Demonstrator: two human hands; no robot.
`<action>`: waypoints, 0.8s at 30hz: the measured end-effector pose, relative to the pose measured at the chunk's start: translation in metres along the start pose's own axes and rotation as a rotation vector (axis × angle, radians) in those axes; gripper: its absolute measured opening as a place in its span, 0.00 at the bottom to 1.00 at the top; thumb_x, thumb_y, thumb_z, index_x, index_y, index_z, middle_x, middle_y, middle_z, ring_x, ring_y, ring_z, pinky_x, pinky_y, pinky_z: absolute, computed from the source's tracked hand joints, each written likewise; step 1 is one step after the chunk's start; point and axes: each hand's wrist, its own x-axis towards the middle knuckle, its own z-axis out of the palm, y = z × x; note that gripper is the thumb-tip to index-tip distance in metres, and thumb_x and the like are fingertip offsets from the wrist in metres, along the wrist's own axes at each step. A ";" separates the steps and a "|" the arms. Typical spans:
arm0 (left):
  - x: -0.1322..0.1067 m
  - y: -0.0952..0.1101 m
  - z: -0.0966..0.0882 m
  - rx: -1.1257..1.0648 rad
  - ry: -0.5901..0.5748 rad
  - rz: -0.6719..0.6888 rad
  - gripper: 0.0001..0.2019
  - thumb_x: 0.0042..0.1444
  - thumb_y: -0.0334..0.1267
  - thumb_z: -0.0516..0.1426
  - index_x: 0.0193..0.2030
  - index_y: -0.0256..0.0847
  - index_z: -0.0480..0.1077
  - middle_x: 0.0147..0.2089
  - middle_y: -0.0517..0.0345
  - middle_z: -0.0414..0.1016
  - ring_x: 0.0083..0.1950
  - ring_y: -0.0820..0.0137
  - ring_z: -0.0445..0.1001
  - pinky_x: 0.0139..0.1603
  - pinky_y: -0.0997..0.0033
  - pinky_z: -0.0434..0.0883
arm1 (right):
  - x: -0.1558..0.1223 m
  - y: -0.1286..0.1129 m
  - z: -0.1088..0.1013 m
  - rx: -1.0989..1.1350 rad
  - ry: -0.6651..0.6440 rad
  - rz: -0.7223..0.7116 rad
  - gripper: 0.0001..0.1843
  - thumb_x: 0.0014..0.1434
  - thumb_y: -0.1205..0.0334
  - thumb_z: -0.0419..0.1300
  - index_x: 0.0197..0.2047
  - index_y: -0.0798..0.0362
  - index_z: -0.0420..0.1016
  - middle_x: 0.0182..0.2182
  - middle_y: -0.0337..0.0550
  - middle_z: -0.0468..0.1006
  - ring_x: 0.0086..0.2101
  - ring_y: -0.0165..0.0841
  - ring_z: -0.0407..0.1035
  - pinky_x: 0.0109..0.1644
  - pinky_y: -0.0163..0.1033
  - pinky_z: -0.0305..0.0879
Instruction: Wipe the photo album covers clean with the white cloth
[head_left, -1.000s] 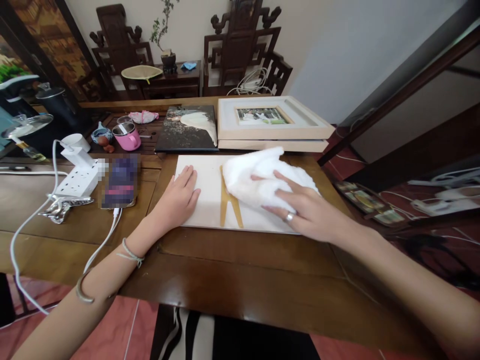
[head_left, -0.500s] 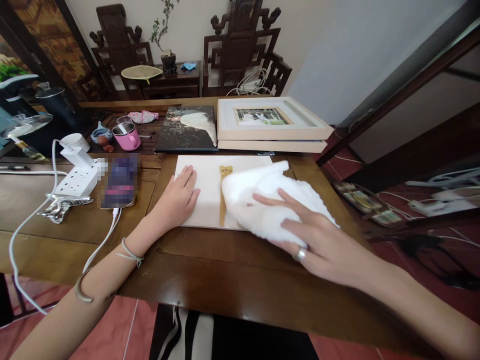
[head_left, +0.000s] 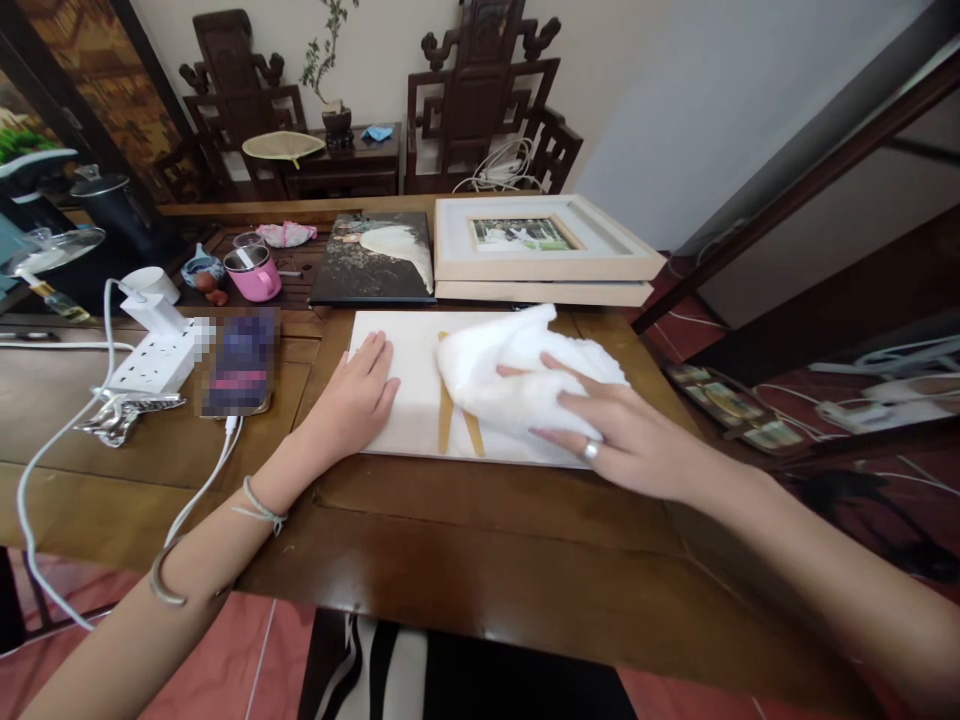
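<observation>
A white board (head_left: 409, 345) with a yellow cat-shaped stand on it lies flat on the wooden table (head_left: 480, 540). My left hand (head_left: 352, 395) rests open and flat on the board's left part. My right hand (head_left: 611, 425) presses a white cloth (head_left: 517, 375) onto the board's right half, fingers spread over the cloth. A ring shows on one finger of that hand.
Two stacked cream picture frames (head_left: 544, 255) and a dark photo book (head_left: 375, 260) lie behind the board. A power strip (head_left: 154, 360), a phone (head_left: 240, 365) with cables and a pink cup (head_left: 255, 272) stand at the left. Carved chairs line the back wall.
My right hand slid the cloth toward me and off the board's near right edge, then back up onto the board. My left hand stayed still.
</observation>
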 end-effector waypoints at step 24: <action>0.000 0.000 -0.002 0.016 -0.017 -0.001 0.27 0.68 0.38 0.41 0.70 0.23 0.50 0.74 0.32 0.46 0.76 0.55 0.43 0.71 0.44 0.50 | -0.034 -0.045 0.004 0.058 0.033 -0.123 0.12 0.63 0.62 0.55 0.27 0.49 0.70 0.64 0.50 0.67 0.63 0.46 0.60 0.71 0.61 0.48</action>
